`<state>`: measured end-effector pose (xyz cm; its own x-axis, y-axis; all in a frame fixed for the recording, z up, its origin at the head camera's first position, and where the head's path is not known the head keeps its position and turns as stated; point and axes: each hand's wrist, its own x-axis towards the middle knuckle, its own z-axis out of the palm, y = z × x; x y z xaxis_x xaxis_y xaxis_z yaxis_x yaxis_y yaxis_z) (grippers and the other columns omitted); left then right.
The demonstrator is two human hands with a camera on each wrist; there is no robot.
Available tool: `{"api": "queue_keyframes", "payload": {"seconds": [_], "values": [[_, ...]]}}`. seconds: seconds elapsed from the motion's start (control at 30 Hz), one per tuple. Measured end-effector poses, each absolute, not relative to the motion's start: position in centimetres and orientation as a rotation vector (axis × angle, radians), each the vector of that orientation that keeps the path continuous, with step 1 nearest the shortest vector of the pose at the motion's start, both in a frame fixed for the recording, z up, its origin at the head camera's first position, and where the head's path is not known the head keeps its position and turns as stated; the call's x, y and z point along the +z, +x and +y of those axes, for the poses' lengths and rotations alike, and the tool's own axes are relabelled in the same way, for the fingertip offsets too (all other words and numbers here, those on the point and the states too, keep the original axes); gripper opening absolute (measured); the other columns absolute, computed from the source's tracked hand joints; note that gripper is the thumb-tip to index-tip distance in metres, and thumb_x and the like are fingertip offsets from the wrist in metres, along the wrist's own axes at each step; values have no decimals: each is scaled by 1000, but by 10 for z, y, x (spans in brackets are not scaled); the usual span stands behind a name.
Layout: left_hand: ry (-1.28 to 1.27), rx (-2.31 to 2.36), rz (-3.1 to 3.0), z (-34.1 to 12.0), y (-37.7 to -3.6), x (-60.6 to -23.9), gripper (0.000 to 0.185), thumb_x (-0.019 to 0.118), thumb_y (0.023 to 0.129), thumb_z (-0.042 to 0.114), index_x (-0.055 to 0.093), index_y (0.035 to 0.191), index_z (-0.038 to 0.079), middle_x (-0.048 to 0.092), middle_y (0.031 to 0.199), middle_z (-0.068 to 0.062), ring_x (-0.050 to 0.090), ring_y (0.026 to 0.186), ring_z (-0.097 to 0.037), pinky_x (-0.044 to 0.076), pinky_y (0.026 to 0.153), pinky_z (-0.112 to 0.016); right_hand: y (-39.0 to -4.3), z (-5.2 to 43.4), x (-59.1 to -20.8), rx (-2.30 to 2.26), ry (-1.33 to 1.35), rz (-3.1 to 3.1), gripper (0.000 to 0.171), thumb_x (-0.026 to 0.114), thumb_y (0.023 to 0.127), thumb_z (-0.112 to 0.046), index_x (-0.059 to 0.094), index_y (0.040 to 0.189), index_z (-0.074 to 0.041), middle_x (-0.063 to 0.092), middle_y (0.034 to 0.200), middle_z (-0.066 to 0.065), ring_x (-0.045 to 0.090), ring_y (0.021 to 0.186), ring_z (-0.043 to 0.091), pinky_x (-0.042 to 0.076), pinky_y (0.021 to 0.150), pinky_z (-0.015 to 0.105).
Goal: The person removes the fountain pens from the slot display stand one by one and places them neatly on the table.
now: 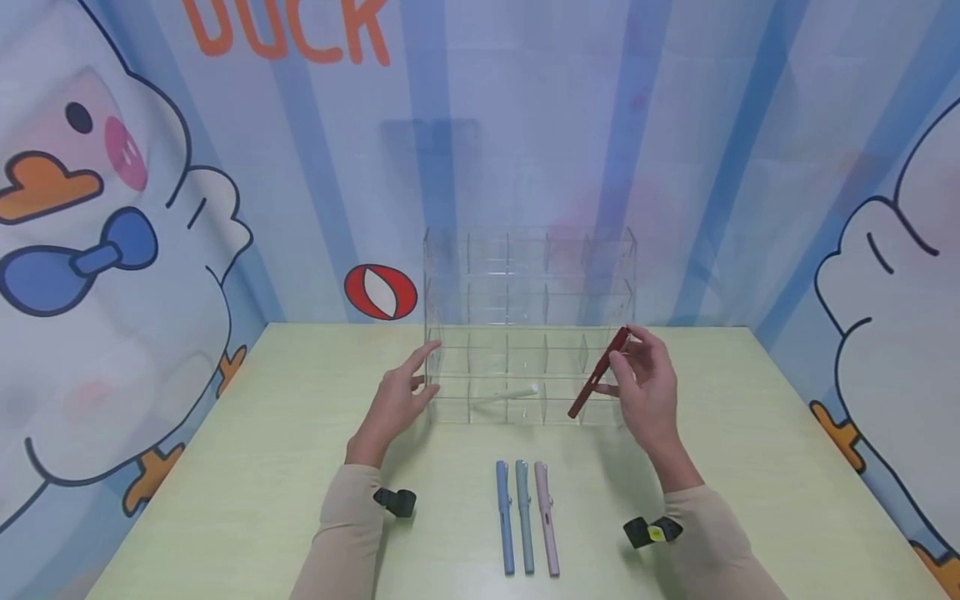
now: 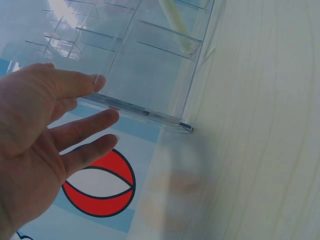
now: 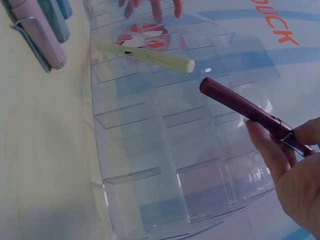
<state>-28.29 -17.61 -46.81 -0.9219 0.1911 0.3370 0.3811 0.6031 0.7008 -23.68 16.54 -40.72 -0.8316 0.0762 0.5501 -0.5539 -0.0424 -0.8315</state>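
Note:
A clear plastic rack (image 1: 527, 362) with rows of small compartments stands on the table. At its left side is my left hand (image 1: 393, 404), thumb and fingers spread apart, the fingertips at the side panel (image 2: 142, 107). My right hand (image 1: 647, 387) pinches a dark red pen (image 1: 598, 372) with a metal clip (image 3: 295, 145). The pen slants in front of the rack's lower right compartments, its lower end pointing left. A pale yellow-green pen (image 3: 160, 59) lies across the rack's bottom row.
Three capped pens lie side by side in front of the rack: a blue pen (image 1: 505, 517), a grey-green pen (image 1: 524, 517) and a lilac pen (image 1: 547, 518). Behind the table (image 1: 247, 500) hangs a striped backdrop (image 1: 525, 108) with duck drawings.

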Motion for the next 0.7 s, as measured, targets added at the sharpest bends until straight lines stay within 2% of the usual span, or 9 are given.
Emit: {"api": "queue_keyframes", "payload": {"seconds": [0.23,0.47,0.7], "values": [[-466,-1220,-2592,-176,-284,-469,71,64,83,8,31,139,37,35,141,-3,58,102,-28,50,79,-39,-239,174,-404,2043,438,-2063,42,53,91,-12,39,131,-11,46,104,21,58,87,26,54,59,46],[-469,-1217,-2593,-176,-283,-470,70,64,83,9,31,139,34,34,141,-3,57,102,-29,50,79,-39,-238,178,-404,2062,389,-2246,45,54,91,-16,37,132,-9,44,105,22,59,89,28,54,60,45],[-474,-1212,-2599,-176,-284,-469,71,65,83,10,30,138,39,34,142,-1,57,102,-29,49,81,-39,-238,181,-402,2123,284,-2340,45,51,92,-12,33,132,-5,43,107,24,58,89,32,54,61,45]]}}
